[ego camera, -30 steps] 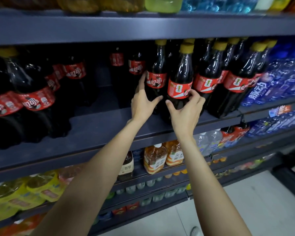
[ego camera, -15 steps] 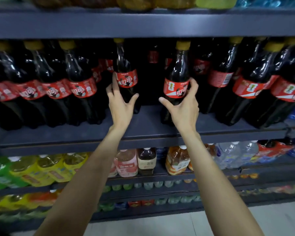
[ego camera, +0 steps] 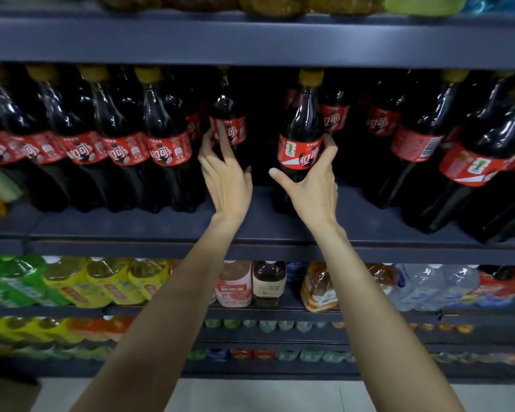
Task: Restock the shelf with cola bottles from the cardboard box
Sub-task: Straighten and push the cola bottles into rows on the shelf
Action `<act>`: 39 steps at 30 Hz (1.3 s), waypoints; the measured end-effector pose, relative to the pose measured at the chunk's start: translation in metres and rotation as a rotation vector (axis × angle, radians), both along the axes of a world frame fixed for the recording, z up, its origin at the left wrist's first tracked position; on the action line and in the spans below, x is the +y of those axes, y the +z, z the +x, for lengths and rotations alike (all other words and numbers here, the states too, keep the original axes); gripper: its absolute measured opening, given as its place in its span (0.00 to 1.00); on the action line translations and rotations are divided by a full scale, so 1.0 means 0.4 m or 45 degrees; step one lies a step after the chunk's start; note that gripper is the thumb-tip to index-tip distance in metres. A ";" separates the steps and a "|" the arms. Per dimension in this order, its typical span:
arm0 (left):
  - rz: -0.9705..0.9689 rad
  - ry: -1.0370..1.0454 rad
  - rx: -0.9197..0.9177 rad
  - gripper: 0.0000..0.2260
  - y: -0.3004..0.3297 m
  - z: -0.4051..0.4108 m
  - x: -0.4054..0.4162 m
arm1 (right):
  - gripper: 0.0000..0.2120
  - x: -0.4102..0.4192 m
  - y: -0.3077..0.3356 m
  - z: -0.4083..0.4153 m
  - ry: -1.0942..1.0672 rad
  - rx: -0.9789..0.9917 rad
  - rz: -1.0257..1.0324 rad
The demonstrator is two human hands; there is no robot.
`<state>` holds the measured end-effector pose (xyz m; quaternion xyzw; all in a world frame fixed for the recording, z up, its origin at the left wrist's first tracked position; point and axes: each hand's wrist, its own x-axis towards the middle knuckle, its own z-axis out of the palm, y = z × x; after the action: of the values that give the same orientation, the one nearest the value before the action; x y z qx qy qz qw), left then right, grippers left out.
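A dark plastic cola bottle with a red label and yellow cap (ego camera: pixel 302 135) is gripped around its waist by the right hand (ego camera: pixel 312 185), thumb spread at nine o'clock and fingers curled round the label's far edge; it stands upright on the dark grey metal shelf (ego camera: pixel 250 230). At nine o'clock from it, well back on the shelf, a second red-labelled cola bottle (ego camera: pixel 228 126) is touched by the straightened fingers of the left hand (ego camera: pixel 225 173), though whether the thumb closes on it cannot be told. A row of matching cola bottles (ego camera: pixel 87 144) is seen further toward nine o'clock.
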<state>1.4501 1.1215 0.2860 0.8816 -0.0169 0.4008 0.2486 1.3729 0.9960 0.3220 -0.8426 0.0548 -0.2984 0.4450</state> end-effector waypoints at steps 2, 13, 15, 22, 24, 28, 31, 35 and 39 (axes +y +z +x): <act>0.005 -0.007 0.021 0.47 -0.002 0.004 0.002 | 0.44 -0.008 -0.007 -0.005 0.117 0.015 0.031; -0.020 0.007 -0.014 0.43 -0.010 0.002 0.011 | 0.46 -0.035 0.000 -0.033 0.163 0.037 -0.026; -0.046 -0.115 -0.024 0.40 -0.005 -0.020 0.024 | 0.46 -0.018 -0.004 -0.037 0.123 0.007 -0.036; -0.263 -0.387 -0.334 0.20 0.005 -0.182 0.169 | 0.47 0.123 -0.013 -0.005 0.138 -0.035 -0.071; -0.317 -0.236 -0.386 0.21 0.014 -0.183 0.212 | 0.47 0.181 -0.016 0.015 0.122 -0.050 -0.075; -0.347 -0.174 -0.176 0.31 -0.003 -0.141 0.259 | 0.45 0.269 -0.025 0.048 0.007 -0.061 -0.097; -0.344 -0.268 -0.138 0.31 -0.023 -0.126 0.264 | 0.42 0.292 -0.041 0.060 -0.065 -0.112 -0.140; -0.426 -0.307 -0.154 0.28 -0.023 -0.139 0.254 | 0.45 0.278 -0.046 0.069 0.003 -0.116 -0.216; -0.448 -0.406 -0.348 0.19 -0.010 -0.189 0.197 | 0.40 0.198 -0.036 0.049 0.173 -0.105 -0.219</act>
<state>1.3746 1.2005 0.2818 0.7488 -0.1190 0.4687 0.4533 1.3925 1.0750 0.3075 -0.8663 -0.0466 -0.3056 0.3923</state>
